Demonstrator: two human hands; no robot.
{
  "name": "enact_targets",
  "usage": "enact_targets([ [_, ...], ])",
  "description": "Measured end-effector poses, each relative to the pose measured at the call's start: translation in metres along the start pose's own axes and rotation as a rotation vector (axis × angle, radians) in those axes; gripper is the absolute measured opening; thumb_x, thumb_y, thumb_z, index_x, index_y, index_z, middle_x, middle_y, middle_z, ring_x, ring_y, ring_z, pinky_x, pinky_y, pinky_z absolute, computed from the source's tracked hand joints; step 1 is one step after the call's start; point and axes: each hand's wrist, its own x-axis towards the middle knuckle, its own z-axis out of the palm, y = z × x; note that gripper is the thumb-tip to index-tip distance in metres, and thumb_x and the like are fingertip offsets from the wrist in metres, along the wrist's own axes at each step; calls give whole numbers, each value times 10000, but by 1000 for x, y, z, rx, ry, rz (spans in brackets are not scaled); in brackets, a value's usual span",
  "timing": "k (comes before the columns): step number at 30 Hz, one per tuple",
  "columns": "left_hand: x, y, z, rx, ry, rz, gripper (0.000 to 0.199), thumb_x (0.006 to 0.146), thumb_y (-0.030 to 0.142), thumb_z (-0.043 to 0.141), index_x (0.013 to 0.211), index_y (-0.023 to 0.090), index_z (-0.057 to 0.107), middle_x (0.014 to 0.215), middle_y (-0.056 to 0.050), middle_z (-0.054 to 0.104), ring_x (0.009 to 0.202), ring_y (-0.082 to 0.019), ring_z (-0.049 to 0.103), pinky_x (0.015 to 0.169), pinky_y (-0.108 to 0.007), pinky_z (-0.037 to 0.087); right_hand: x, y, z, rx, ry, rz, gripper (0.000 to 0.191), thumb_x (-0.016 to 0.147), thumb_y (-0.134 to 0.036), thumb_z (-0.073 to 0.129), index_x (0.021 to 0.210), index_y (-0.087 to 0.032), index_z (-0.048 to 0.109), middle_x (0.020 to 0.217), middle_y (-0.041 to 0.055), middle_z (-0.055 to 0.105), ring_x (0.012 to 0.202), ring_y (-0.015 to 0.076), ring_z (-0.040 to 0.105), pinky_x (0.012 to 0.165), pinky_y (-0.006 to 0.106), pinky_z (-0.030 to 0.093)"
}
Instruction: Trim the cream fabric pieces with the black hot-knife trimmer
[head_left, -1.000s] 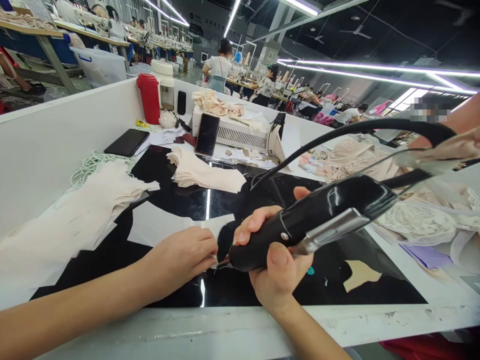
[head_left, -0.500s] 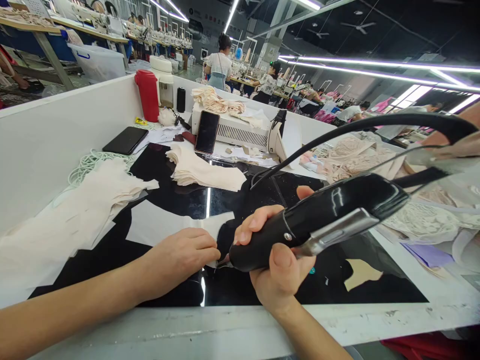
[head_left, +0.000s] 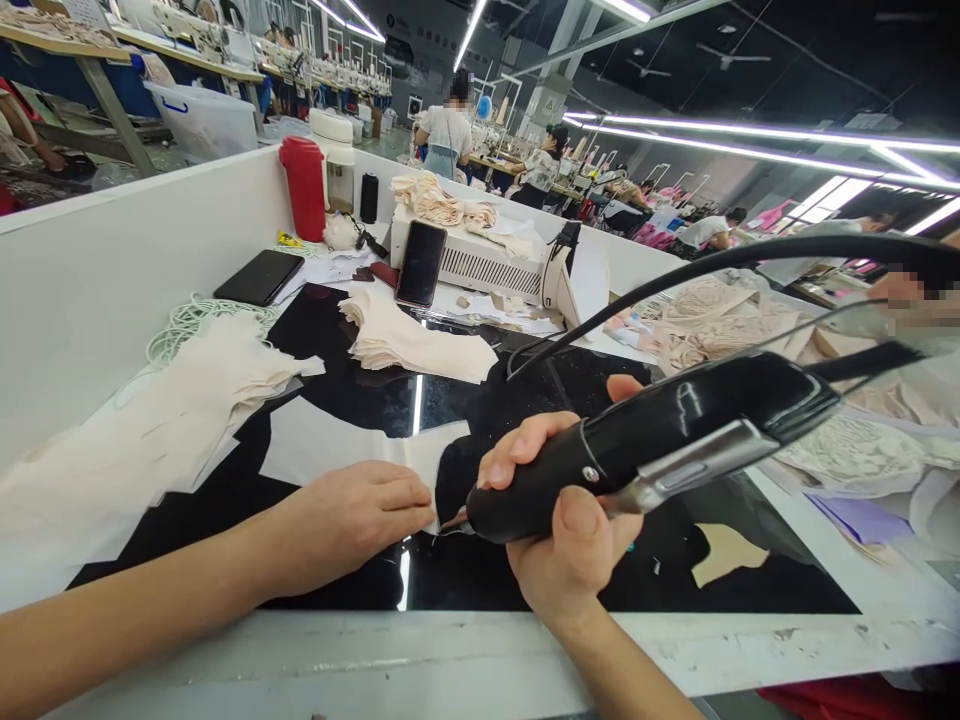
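Right grip (head_left: pixel 566 540) is closed around the front barrel of a black handheld tool (head_left: pixel 720 405), thumb on the near side, close to the silver lever (head_left: pixel 709 463). The tool's tip (head_left: pixel 454 522) sits just left of that grip, close beside the left grip (head_left: pixel 367 515). The left grip rests, fingers together, on the right-hand part of a pale fabric piece (head_left: pixel 322 445), which spreads beyond and left of it over a black sheet (head_left: pixel 487 585) on the bench (head_left: pixel 450 650); thumb hidden, so whether it pinches or merely presses cannot be determined. Handling, as judged: tool rigid, smooth-cased, fairly heavy; the cable (head_left: pixel 787 245) looping beyond the right grip may drag; hold the barrel, clear of the tip. Fabric appears light, limp, readily creased; hold flat, slightly back from its edge.
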Motion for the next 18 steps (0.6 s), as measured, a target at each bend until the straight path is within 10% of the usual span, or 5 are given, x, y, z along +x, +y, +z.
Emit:
enact_targets([
  [18,0,3,-1,16,30,30,278,1075,54,462,1244,106,677,1133,-103,755,1129,-208,694,1074,-315,544,4,2,1,-1,41,14,602,899,-400,768,1400,-336,440,854,-58,644,587,128,637,539,297,574],
])
